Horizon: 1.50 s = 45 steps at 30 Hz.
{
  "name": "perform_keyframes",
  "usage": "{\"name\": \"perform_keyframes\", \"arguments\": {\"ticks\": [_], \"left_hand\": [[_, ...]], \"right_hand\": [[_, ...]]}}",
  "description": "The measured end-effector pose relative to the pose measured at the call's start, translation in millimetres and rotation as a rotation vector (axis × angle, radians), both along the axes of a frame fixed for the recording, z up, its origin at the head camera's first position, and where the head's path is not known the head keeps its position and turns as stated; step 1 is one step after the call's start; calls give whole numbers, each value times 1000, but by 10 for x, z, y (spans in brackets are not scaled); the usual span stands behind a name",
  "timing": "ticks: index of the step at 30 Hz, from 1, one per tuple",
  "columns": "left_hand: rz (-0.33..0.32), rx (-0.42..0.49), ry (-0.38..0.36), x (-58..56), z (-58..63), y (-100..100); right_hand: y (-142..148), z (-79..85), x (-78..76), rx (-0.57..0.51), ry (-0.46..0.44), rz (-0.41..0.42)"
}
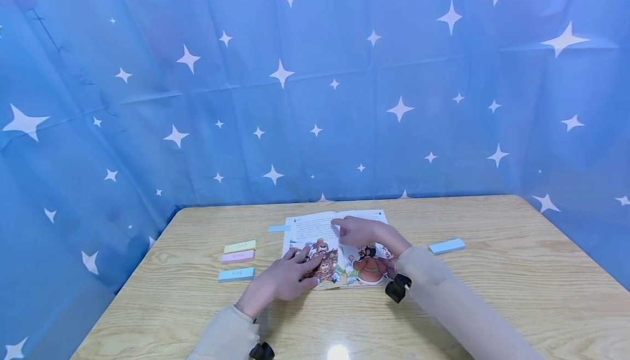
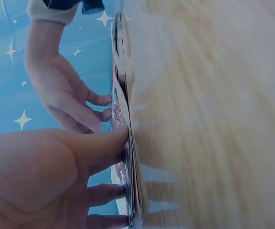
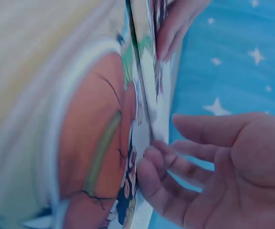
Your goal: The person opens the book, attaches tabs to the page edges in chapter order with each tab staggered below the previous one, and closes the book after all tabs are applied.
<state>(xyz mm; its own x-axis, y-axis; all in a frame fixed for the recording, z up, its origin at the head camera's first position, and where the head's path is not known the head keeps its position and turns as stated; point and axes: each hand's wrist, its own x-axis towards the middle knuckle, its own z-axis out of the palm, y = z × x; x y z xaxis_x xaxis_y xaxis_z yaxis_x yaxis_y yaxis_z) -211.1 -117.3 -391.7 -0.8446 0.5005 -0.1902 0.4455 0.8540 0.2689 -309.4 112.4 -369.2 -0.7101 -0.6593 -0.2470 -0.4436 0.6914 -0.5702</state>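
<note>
An open picture book (image 1: pixel 310 230) lies on the table, with printed text above and cartoon figures below on both pages. My left hand (image 1: pixel 287 279) rests on the lower left page, its fingers spread; in the left wrist view the thumb (image 2: pixel 106 143) touches the book's edge. Over the middle of the book is my right hand (image 1: pixel 361 231), its index finger pointing left near the fold. The right wrist view shows the loosely bent fingers (image 3: pixel 149 179) of that hand touching the page by the fold, holding nothing. A blue paper strip (image 1: pixel 279 228) juts from the book's left edge.
Left of the book lie a yellow sticky-note pad (image 1: pixel 239 247), a pink pad (image 1: pixel 238 256) and a blue pad (image 1: pixel 236 274). Another blue pad (image 1: pixel 447 246) is to the right. Behind the wooden table (image 1: pixel 497 272) hangs a blue curtain (image 1: pixel 334 103) with white stars.
</note>
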Motion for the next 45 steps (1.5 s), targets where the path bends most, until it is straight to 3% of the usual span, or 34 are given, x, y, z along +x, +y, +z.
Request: {"name": "perform_keyframes", "arguments": {"ticks": [4, 9, 13, 18, 31, 38, 45], "left_hand": [[-4, -7, 3, 12, 9, 4], [3, -13, 8, 19, 13, 2], [6, -17, 6, 20, 15, 1], [2, -11, 6, 23, 14, 16], [46, -92, -3, 39, 29, 78], [56, -147, -3, 34, 9, 78], [50, -174, 14, 38, 5, 84]], "right_hand": [[-23, -30, -133, -7, -188, -109], [-85, -42, -226, 14, -262, -227], [-114, -82, -270, 29, -244, -262], [-161, -146, -298, 129, -144, -301], [-174, -146, -321, 305, -15, -192], [-162, -88, -211, 315, -5, -156], [-149, -54, -75, 308, 70, -96]]}}
